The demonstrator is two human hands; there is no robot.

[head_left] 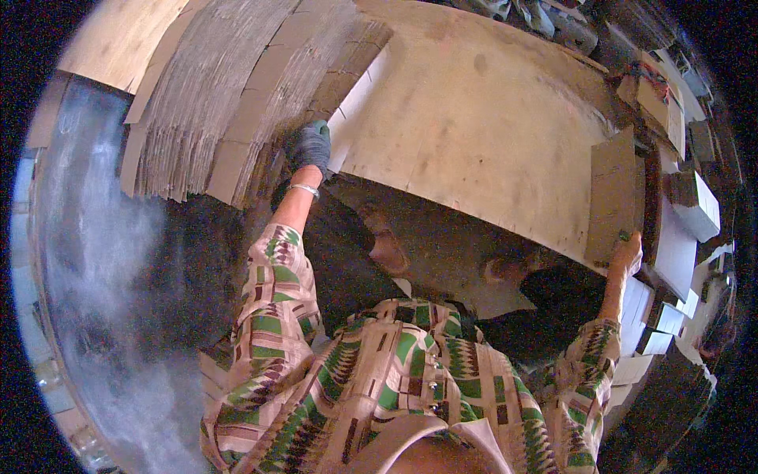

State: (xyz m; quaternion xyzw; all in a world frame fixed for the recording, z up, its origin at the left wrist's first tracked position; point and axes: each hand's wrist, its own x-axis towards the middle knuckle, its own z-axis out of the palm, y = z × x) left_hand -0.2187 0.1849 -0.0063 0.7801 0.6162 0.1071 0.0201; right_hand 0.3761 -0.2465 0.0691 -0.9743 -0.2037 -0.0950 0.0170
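Hands well apart, both at the near side of the tabletop (474, 134). My left hand (309, 146), in a dark glove, is at the right side of the cardboard stack (213, 95), close to the tabletop's near edge; its fingers look curled, but I cannot tell whether they grip a sheet. Stack: fanned layers, ragged edges showing, on the tabletop's left part, its near end overhanging. White strip (357, 96) along the stack's right side. My right hand (628, 254) is at the card (613, 189) by the tabletop's near right corner; clamped or merely touching, cannot tell. White box (696, 207) beyond the right edge.
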